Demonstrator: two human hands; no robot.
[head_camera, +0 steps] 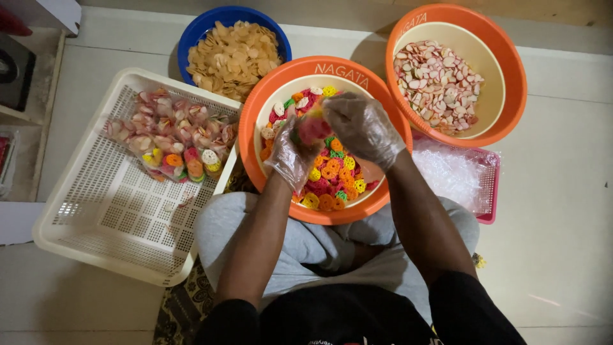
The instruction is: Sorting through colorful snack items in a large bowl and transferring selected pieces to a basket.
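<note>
Small clear packets [175, 144] of coloured crackers lie heaped in the white basket [96, 217], left of centre. A crumpled pile of clear plastic bags [450, 172] fills the pink tray [490, 191], right of centre.

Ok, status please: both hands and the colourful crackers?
Left hand and right hand, clear plastic gloves, together shut on small cracker bundle. Over orange plastic bowl of colourful ring crackers. Nothing in the way.

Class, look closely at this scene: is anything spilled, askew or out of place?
Little stands out. A small yellow piece lies alone on the floor by the person's right knee, outside every bowl. The white tray sits slightly askew.
</note>
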